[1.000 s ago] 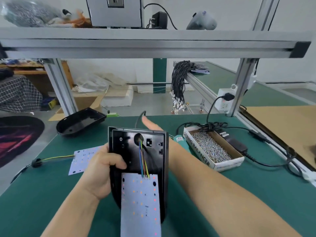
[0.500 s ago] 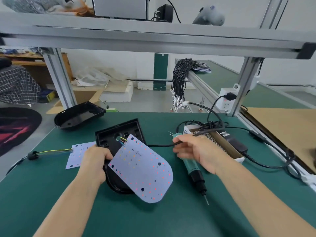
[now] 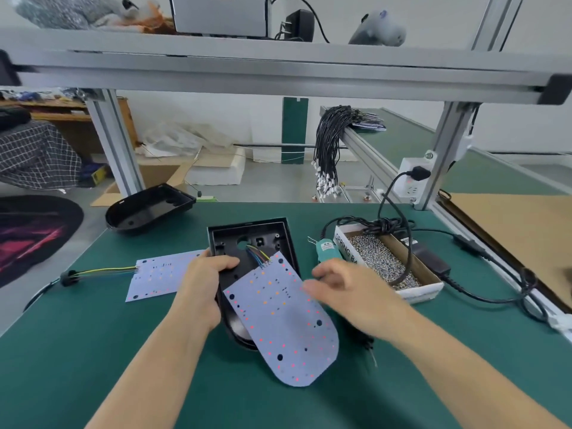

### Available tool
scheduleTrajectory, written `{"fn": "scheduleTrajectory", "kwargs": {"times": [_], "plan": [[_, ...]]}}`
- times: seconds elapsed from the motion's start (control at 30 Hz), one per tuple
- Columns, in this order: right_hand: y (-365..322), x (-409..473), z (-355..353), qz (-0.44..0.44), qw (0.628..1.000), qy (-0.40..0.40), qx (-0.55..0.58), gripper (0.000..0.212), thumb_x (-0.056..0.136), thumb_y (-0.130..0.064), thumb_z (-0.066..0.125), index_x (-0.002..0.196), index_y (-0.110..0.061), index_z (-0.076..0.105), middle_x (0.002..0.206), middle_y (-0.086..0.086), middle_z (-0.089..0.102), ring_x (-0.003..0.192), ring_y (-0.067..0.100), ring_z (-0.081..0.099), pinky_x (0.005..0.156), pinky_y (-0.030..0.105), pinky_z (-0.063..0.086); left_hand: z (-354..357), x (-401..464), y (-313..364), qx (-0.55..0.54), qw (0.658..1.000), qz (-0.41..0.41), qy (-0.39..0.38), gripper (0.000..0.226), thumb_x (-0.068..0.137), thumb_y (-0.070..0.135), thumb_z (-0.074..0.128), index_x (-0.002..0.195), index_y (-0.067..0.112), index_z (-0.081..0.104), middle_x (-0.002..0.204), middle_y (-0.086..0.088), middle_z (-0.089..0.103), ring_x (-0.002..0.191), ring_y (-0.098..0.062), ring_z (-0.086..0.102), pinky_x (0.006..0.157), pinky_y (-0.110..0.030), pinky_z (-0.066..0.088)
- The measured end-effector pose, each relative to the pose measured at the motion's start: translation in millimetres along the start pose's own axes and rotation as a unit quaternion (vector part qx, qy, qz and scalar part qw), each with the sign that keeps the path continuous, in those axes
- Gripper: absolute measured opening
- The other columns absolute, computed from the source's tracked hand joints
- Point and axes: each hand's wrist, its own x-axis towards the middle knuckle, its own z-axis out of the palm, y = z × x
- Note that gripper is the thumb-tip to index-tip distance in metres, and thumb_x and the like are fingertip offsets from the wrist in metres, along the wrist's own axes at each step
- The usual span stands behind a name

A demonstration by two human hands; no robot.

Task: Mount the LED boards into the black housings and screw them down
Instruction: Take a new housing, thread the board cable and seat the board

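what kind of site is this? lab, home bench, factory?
Most likely a small factory assembly station: aluminium-frame bench with green mat, an open box of screws, and bundled wire harnesses hanging off the next line.

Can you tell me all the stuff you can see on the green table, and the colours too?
black housing: 1, black, middle of the table, under the left hand
LED board: 1, white with coloured dots, askew over that housing, wired into it
spare LED board: 1, white, flat on the table at left, wires trailing left
spare housing: 1, black, far left edge of the table
electric screwdriver: 1, teal, beside the screw box, partly behind the right hand
box of screws: 1, white cardboard, silver screws, at right
power cable: black, right side
left hand: grips the housing's left edge
right hand: blurred, beside the board's right edge
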Motion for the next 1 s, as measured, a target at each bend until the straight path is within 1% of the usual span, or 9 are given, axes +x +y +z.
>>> {"fn": "scheduleTrajectory", "kwargs": {"times": [0.13,0.23,0.33,0.4,0.5,0.63,0.77,0.87,1.0], "plan": [[6,1,24,-0.023,0.999,0.033,-0.023,0.018,0.088,-0.038,0.064,0.09,-0.021,0.06,0.079,-0.002,0.065,0.069,0.016,0.058,0.069,0.033,0.049,4,-5,-5,-0.019,1.0,0.017,-0.016,0.019,0.089,-0.001,0.05,0.08,0.014,0.057,0.053,-0.001,0.067,0.04,-0.015,0.061,0.038,-0.021,0.048],[9,1,22,-0.035,0.997,0.066,0.025,0.018,0.089,-0.027,0.065,0.074,-0.018,0.061,0.061,-0.007,0.058,0.055,0.01,0.047,0.057,0.027,0.042,2,-5,-7,-0.032,0.998,0.034,-0.031,0.014,0.093,0.007,0.053,0.086,0.016,0.061,0.063,-0.001,0.071,0.048,-0.014,0.065,0.041,-0.022,0.05],[7,3,23,-0.006,0.976,0.101,0.191,0.023,0.092,-0.017,0.062,0.069,-0.016,0.062,0.052,-0.012,0.049,0.049,0.007,0.04,0.047,0.017,0.034,4,-4,-10,-0.042,0.997,0.041,-0.055,0.011,0.095,0.022,0.057,0.095,0.018,0.066,0.078,-0.002,0.075,0.062,-0.016,0.071,0.047,-0.026,0.053],[4,4,28,0.023,0.952,0.125,0.279,0.023,0.093,-0.016,0.06,0.07,-0.015,0.064,0.051,-0.01,0.049,0.049,0.009,0.04,0.045,0.018,0.033,6,-6,-13,-0.044,0.997,0.031,-0.06,0.022,0.092,0.037,0.059,0.099,0.018,0.068,0.088,-0.002,0.076,0.072,-0.017,0.073,0.052,-0.028,0.055],[0,5,37,0.026,0.942,0.168,0.289,0.021,0.093,-0.016,0.058,0.074,-0.015,0.064,0.045,-0.013,0.047,0.039,0.004,0.038,0.038,0.014,0.031,8,-7,-17,-0.034,0.998,0.015,-0.055,0.049,0.086,0.059,0.056,0.11,0.018,0.068,0.102,-0.002,0.075,0.09,-0.02,0.072,0.07,-0.033,0.057],[-4,11,43,0.007,0.94,0.236,0.248,0.014,0.093,-0.02,0.058,0.081,-0.019,0.065,0.057,-0.014,0.055,0.051,0.005,0.047,0.054,0.022,0.039,11,-12,-19,-0.037,0.996,0.046,-0.068,0.066,0.068,0.073,0.054,0.109,0.023,0.07,0.107,0.003,0.073,0.097,-0.016,0.071,0.089,-0.04,0.052],[-8,14,50,-0.03,0.925,0.315,0.21,0.011,0.094,-0.018,0.057,0.085,-0.019,0.063,0.069,-0.013,0.058,0.061,0.001,0.048,0.061,0.016,0.036,20,-18,-20,-0.011,0.99,0.103,-0.098,0.052,0.084,0.061,0.05,0.11,0.02,0.069,0.107,0.005,0.073,0.102,-0.012,0.068,0.09,-0.035,0.049],[-14,16,58,-0.055,0.91,0.358,0.202,0.009,0.095,-0.016,0.055,0.09,-0.015,0.063,0.077,-0.009,0.061,0.07,0.007,0.049,0.068,0.024,0.039,25,-17,-19,-0.008,0.987,0.127,-0.098,0.044,0.095,0.051,0.045,0.113,0.017,0.067,0.11,0.004,0.073,0.107,-0.014,0.066,0.092,-0.035,0.047],[-17,22,50,-0.084,0.934,0.33,0.11,0.009,0.092,-0.015,0.058,0.085,-0.013,0.063,0.076,-0.004,0.058,0.074,0.016,0.048,0.069,0.029,0.037,23,-16,-23,0.006,0.983,0.154,-0.1,0.019,0.09,0.017,0.062,0.109,0.015,0.063,0.105,-0.001,0.074,0.095,-0.017,0.069,0.078,-0.03,0.052]]}}
